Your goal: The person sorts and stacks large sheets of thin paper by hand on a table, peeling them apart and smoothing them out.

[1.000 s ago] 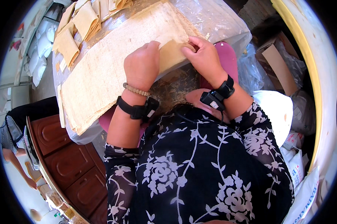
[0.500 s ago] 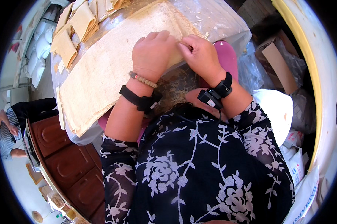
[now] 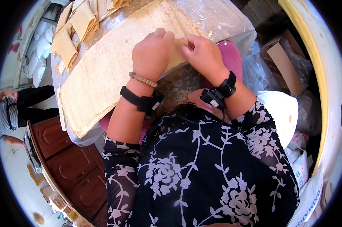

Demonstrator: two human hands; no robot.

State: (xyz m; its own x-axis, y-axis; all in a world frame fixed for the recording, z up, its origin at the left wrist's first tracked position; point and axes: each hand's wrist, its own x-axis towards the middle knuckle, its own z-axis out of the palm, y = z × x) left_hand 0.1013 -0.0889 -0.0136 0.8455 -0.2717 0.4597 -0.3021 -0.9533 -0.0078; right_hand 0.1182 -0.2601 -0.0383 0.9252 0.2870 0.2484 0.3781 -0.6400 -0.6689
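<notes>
As both hands worked at the near edge of a broad stack of pale beige sheets, the head view caught the left hand (image 3: 152, 53) with its back to the camera, fingers curled and tips hidden, so that what it gripped, if anything, could not be told. Just beside it, the right hand (image 3: 204, 55) appeared pinched, thumb against forefinger, on a smooth yellow-tan sheet (image 3: 177, 56) that lay between the two hands, above the right end of the stack (image 3: 103, 75). The stack lay slantwise across a table (image 3: 231, 19) covered in clear plastic, with folded tan bundles (image 3: 83, 19) beyond it at upper left. A beaded bracelet (image 3: 144, 80) circled the left wrist, and black straps were fastened on both forearms. The latest change was small: the left hand had shifted slightly leftward over half a second, opening more of the tan sheet to view, which suggested that handling of that piece was under way rather than finished. Against the frame of a second ago, the left hand sat higher, its fingers more curled, and less of the tan sheet showed. At far left, a co-worker (image 3: 10, 113) in dark trousers, earlier reaching past the brown cabinet (image 3: 70, 166), showed more of both legs.
</notes>
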